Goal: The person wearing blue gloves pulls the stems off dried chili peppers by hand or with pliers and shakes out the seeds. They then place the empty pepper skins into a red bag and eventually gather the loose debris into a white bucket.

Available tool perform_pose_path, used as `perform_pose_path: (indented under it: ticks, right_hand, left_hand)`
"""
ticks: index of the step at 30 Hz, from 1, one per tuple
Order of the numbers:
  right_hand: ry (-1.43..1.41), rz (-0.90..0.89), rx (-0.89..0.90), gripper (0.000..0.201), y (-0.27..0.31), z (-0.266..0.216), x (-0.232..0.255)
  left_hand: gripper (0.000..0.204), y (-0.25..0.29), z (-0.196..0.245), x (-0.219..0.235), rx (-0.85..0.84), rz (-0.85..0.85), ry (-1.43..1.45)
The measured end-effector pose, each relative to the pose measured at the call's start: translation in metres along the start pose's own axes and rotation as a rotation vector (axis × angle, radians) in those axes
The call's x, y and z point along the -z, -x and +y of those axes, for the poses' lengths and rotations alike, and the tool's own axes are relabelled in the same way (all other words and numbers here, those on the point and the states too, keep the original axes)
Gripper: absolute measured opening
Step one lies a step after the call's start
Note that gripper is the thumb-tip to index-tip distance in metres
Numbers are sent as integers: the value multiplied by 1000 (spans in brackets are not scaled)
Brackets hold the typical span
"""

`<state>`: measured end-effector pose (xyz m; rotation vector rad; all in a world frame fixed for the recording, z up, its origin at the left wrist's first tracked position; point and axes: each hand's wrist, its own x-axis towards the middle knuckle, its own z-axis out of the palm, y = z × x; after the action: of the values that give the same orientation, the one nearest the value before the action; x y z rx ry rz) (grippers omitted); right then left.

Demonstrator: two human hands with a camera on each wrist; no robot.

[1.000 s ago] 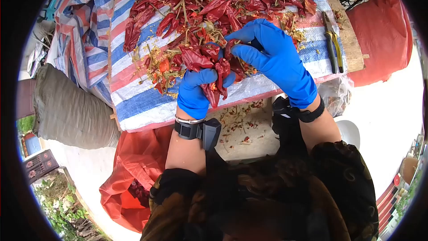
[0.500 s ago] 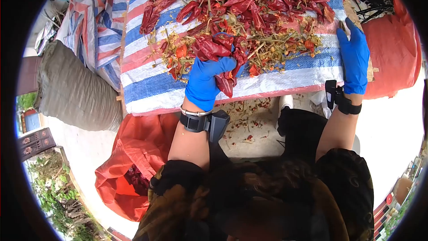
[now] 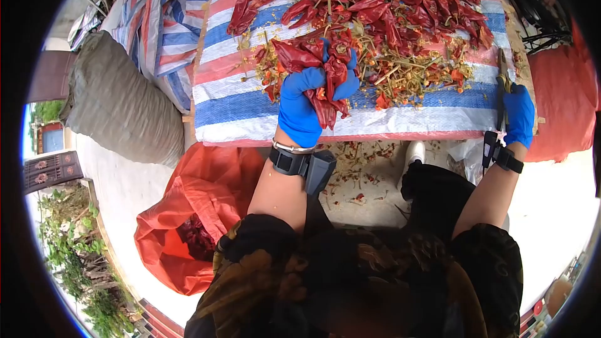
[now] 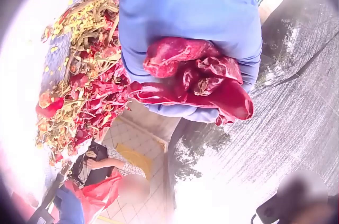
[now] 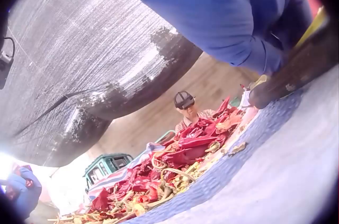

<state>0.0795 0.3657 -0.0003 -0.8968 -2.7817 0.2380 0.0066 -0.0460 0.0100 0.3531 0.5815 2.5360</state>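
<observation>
Open passage along the bare near strip of the striped sheet (image 3: 400,119) between chili pile (image 3: 400,0) and near edge; blocked behind by that pile and stem litter (image 3: 407,72), at the right end by pliers (image 3: 502,87).

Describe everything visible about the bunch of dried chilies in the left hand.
The bunch of dried chilies is dark red, wrinkled and glossy, several pods pressed together. The left hand, in a blue glove, grips it in a fist, with pods sticking out above and below the fingers. It sits over the near edge of the striped woven sheet, beside scattered stems and seeds. The left wrist view shows the pod ends bulging from the glove.
</observation>
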Motion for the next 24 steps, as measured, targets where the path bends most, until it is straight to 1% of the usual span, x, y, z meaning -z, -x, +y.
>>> perform_pose_path:
  ticks: [1, 2, 5, 6, 7, 8, 9, 10, 12, 13, 15, 17, 18, 19, 21, 22, 23, 24]
  right_hand:
    - [92, -82, -42, 34, 1, -2, 5]
    - [91, -85, -39, 34, 2, -4, 8]
    - [-101, -145, -11, 32, 7, -13, 20]
    - [-138, -141, -60, 34, 7, -18, 27]
    - [-225, -155, -37, 33, 8, -25, 36]
    - [-282, -89, -13, 29, 13, -31, 44]
    - [-340, -21, 11, 24, 26, -56, 61]
    - [-339, -24, 13, 24, 33, -71, 73]
    - [-759, -120, -10, 21, 46, -94, 89]
    - [-758, -126, -11, 21, 54, -104, 89]
    - [-1001, -514, 157, 18, 65, -119, 85]
    - [-988, -583, 193, 16, 64, -126, 70]
    - [-1007, -611, 239, 20, 66, -129, 69]
    - [-1008, -613, 240, 20, 72, -139, 70]
    - [-1212, -491, 304, 30, 89, -162, 80]
    - [-1222, -551, 347, 41, 91, -167, 83]
    - [-1223, -545, 348, 41, 89, -168, 78]
    - [-1487, -682, 425, 44, 85, -169, 66]
  left_hand:
    - [47, 0, 0, 0, -3, 2, -2]
    - [47, 0, 0, 0, -12, 7, 7]
    - [46, -2, 0, 2, -18, -1, 8]
    - [45, -2, 1, 2, -14, -17, 0]
    - [45, -2, 1, 1, -18, -14, -1]
    - [45, -1, 1, -2, -29, -6, -17]
    - [45, 0, 1, -4, -40, 1, -34]
    - [45, 0, 1, -3, -42, 5, -33]
    - [53, -1, 1, -1, -44, -5, -183]
    - [53, -1, 0, 0, -43, 0, -182]
    - [52, -2, -1, 3, -37, 25, -146]
    - [51, -1, 1, 2, -17, 15, -159]
    - [52, 0, 2, 1, -26, 25, -175]
    - [52, 0, 3, 1, -36, 32, -191]
    - [52, 0, 5, 5, -30, 28, -204]
    - [52, -1, 6, 5, -19, 22, -217]
    - [52, -2, 7, 5, -18, 16, -217]
    - [47, -1, 6, 3, -15, 36, -172]
